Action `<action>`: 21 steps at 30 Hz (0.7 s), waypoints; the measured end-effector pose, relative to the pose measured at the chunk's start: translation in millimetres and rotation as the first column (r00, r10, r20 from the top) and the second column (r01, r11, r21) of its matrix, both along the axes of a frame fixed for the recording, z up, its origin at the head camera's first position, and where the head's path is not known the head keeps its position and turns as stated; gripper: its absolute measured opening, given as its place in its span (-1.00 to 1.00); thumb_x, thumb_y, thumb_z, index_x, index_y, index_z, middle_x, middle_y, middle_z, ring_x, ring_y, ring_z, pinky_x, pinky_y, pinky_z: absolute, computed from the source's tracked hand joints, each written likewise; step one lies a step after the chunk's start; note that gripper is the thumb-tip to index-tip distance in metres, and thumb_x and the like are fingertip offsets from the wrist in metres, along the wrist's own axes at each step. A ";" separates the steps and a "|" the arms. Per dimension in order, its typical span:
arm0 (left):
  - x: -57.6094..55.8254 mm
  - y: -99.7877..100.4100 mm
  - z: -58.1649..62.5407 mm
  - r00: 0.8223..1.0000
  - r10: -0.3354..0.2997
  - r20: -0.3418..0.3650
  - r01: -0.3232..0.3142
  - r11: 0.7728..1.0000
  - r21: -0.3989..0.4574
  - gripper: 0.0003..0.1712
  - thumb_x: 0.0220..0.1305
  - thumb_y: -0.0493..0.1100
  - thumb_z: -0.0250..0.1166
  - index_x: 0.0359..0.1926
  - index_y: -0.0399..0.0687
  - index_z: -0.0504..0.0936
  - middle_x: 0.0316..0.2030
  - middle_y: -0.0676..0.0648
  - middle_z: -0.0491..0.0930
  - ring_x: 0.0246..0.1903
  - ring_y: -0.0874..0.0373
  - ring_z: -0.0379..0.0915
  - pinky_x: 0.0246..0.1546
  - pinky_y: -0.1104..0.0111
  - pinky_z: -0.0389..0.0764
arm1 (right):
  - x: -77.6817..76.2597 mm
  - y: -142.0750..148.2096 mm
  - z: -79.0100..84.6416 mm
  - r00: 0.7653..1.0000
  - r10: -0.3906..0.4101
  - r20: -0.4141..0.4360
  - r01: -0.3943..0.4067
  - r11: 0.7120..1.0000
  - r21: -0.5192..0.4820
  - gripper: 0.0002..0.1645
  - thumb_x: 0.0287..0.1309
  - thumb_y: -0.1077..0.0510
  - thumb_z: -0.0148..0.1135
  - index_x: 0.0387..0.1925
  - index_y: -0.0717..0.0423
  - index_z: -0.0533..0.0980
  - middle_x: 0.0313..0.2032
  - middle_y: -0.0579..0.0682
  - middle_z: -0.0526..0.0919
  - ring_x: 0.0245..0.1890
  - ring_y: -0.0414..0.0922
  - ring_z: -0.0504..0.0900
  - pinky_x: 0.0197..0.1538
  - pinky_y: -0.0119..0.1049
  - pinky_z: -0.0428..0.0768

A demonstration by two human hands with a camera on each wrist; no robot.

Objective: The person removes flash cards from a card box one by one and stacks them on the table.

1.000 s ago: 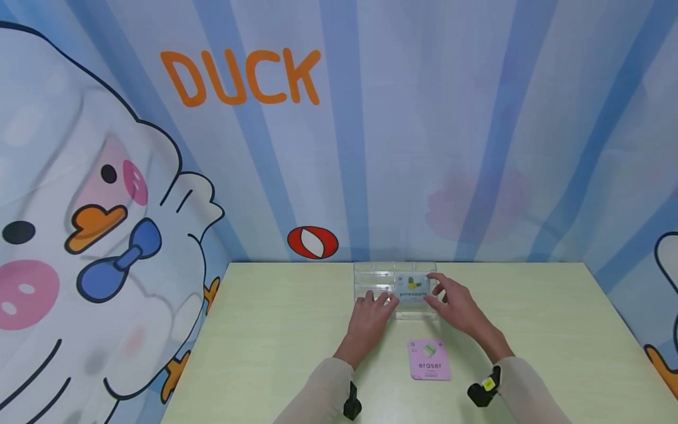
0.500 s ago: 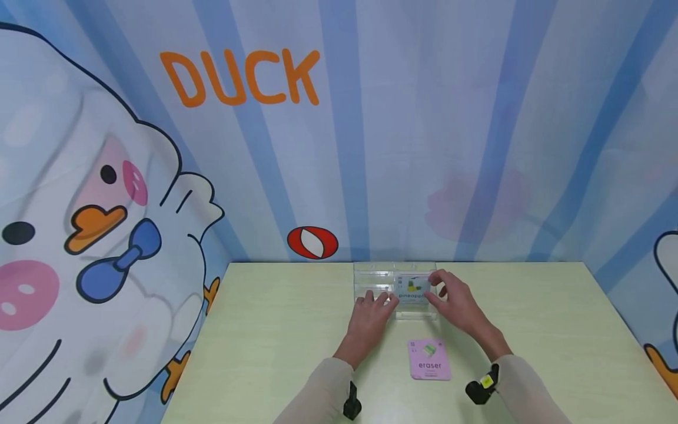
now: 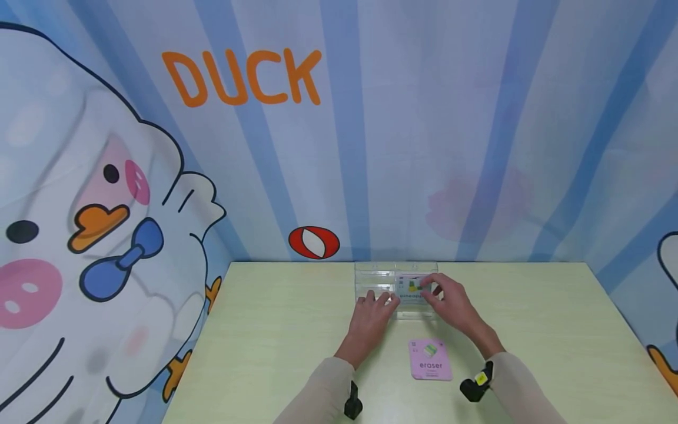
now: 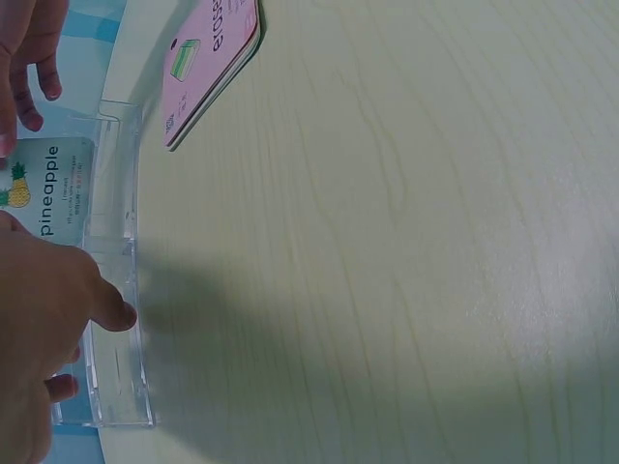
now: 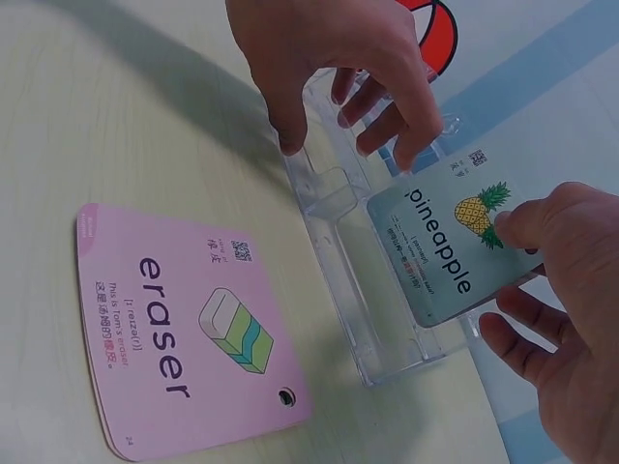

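Observation:
A clear plastic display rack (image 3: 373,275) with stepped compartments stands at the table's back edge. In its right half is a blue-green flashcard stack marked "pineapple" (image 5: 430,242). My right hand (image 3: 452,305) pinches this stack at its upper right edge, thumb on the printed face and fingers behind. On the rack's left half lies my left hand (image 3: 369,324), its thumb at the front lip and its bent fingers reaching over the inside, holding the rack. A pink flashcard stack marked "eraser" (image 3: 430,360) lies flat on the table in front of the rack.
The pale wooden table (image 3: 281,330) ends at a striped blue cloth backdrop (image 3: 392,147) right behind the rack. A cartoon duck is printed on the cloth at the left. Both wrists carry small black cameras.
My right hand has shifted slightly left, its fingers now further over the pineapple flashcard stack, which tilts a little differently. The left hand and the eraser stack have stayed in place.

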State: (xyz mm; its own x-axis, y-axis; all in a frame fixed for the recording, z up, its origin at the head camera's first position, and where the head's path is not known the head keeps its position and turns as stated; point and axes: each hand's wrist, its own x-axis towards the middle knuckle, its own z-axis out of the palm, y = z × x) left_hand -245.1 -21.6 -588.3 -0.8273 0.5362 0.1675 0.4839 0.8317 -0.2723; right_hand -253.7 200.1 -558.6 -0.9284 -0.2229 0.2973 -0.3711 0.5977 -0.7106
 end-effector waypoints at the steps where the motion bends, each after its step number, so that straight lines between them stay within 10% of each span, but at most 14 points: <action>1: 0.2 0.2 0.3 1.000 0.000 0.001 0.000 1.000 0.000 -0.48 0.40 -0.19 0.37 0.29 0.22 0.45 0.19 0.09 0.55 -0.04 0.04 0.52 -0.10 0.22 0.67 | -0.2 -0.1 0.8 1.000 -0.002 -0.007 0.002 1.000 0.002 -0.79 0.31 0.34 0.35 -0.04 0.20 0.60 -0.04 0.10 0.69 -0.21 -0.01 0.63 -0.18 -0.13 0.63; 21: 0.4 1.3 1.5 0.999 0.022 0.049 -0.022 1.000 -0.002 -0.40 0.39 -0.19 0.38 0.36 0.24 0.41 0.24 0.09 0.53 0.01 0.03 0.49 -0.04 0.23 0.65 | 8.6 6.2 29.7 1.000 -0.014 -0.027 0.015 1.000 0.017 -0.60 0.26 0.35 0.41 0.12 0.21 0.59 0.04 0.14 0.66 -0.17 -0.01 0.66 -0.20 -0.18 0.69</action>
State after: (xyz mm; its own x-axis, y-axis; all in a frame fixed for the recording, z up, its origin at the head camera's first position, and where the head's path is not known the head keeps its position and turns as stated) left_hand -244.7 -20.4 -586.8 -0.8462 0.5179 0.1255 0.4783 0.8420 -0.2497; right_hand -245.2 206.2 -529.0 -0.9235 -0.2146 0.3181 -0.3807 0.6154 -0.6902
